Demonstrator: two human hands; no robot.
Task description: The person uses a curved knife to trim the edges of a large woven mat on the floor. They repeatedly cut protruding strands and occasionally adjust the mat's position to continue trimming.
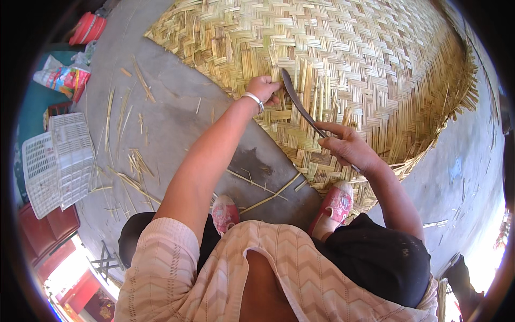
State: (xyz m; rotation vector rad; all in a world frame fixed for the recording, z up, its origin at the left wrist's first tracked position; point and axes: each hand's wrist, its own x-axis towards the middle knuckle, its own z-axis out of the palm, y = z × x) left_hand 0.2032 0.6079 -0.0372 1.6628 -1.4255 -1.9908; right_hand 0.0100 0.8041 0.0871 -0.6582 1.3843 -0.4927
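Observation:
A large woven mat [365, 59] of pale straw-coloured strips spreads out in front of me, its right side curling upward. My right hand [351, 147] grips a long, curved, dark metal blade-like tool [296, 96] by its lower end. The tool's rounded tip points away from me, over the mat, close to my left hand. Strip ends [316, 94] stick up from the weave beside the tool. My left hand [263, 90], with a pale bangle on its wrist, is closed at the mat's near-left edge. Whatever lies between its fingers is hidden.
Loose strips [140, 185] are scattered over the grey concrete floor [177, 107]. White plastic crates [70, 155] stand at the left, near a colourful plastic bag [67, 79] and a red bucket-like container [88, 28]. My pink shoes [338, 203] are beside the mat's near edge.

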